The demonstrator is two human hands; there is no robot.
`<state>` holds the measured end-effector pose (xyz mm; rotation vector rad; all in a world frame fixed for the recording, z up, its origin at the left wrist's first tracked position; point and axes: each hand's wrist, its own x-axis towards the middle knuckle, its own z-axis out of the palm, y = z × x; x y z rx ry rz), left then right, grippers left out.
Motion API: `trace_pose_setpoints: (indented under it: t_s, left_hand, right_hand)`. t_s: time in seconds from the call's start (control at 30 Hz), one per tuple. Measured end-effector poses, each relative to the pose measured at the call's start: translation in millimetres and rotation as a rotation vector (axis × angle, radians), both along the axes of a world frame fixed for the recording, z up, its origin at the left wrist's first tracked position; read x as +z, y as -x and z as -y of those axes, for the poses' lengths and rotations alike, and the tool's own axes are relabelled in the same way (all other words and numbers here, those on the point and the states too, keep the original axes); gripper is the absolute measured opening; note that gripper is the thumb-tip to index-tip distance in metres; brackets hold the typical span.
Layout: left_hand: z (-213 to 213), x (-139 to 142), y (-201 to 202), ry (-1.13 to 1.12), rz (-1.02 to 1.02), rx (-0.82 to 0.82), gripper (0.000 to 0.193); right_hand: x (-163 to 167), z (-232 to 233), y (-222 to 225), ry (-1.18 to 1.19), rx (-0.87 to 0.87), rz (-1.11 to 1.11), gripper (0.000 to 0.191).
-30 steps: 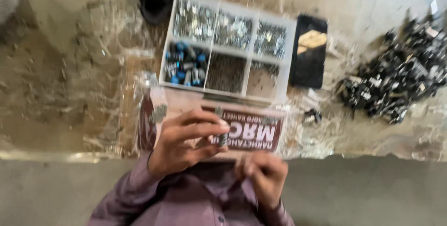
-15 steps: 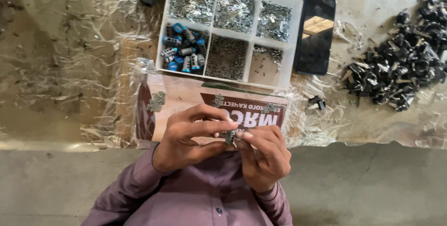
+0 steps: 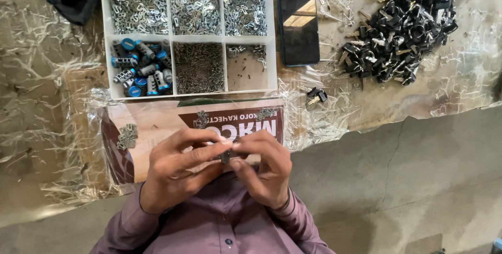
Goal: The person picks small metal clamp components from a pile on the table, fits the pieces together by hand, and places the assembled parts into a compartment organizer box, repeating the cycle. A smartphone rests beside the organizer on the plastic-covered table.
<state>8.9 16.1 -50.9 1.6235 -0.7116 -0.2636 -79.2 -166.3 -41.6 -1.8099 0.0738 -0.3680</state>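
Metal lock part [image 3: 226, 155] is pinched between left hand [image 3: 175, 167] and right hand [image 3: 264, 169] below the tray [image 3: 168, 38]: assembly apparently under way, the next move needing steady alignment.

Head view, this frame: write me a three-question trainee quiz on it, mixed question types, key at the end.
1. True or false: both the left hand and the right hand pinch the small dark part.
2. Which compartment of the white parts tray holds the blue-capped cylinders? A) top left B) bottom left C) bottom right
3. What lies between the tray and the pile of black keys?

Key
1. True; the fingertips of both hands meet on it, above the printed cardboard box.
2. B.
3. A black phone, lying flat with its screen up.
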Motion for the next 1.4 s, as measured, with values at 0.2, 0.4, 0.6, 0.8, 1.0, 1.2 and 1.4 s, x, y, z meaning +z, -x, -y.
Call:
trace_pose_setpoints:
  t_s: [0.2, 0.4, 0.6, 0.8, 1.0, 1.2, 1.4]
  left_hand:
    - [-0.1, 0.1, 1.5, 0.053, -0.049, -0.077, 0.047]
    - [-3.2, -6.4, -4.0, 0.103, -0.134, -0.038, 0.040]
    - [-0.9, -4.4, -3.9, 0.098, -0.089, -0.013, 0.041]
    - [1.7, 0.9, -4.6, 0.075, -0.033, -0.021, 0.040]
    - [13.9, -1.8, -0.2, 0.086, -0.077, -0.057, 0.040]
    - [19.2, 3.4, 5.7, 0.101, -0.066, -0.096, 0.042]
    - [9.0, 3.9, 4.4, 0.092, 0.001, -0.101, 0.044]
  right_hand:
    - [-3.1, 22.1, 13.5, -0.207, 0.089, -0.399, 0.017]
    - [-13.9, 8.7, 23.7, 0.742, -0.187, -0.171, 0.040]
    - [-18.3, 7.0, 21.4, 0.785, -0.195, -0.234, 0.071]
    - [-20.9, 28.4, 34.8, 0.824, 0.069, -0.135, 0.066]
    - [-36.0, 41.7, 54.8, 0.315, 0.166, 0.069, 0.019]
    - [-30.0, 23.9, 41.9, 0.041, -0.143, -0.045, 0.020]
    - [-9.6, 7.5, 25.6, 0.044, -0.204, 0.125, 0.027]
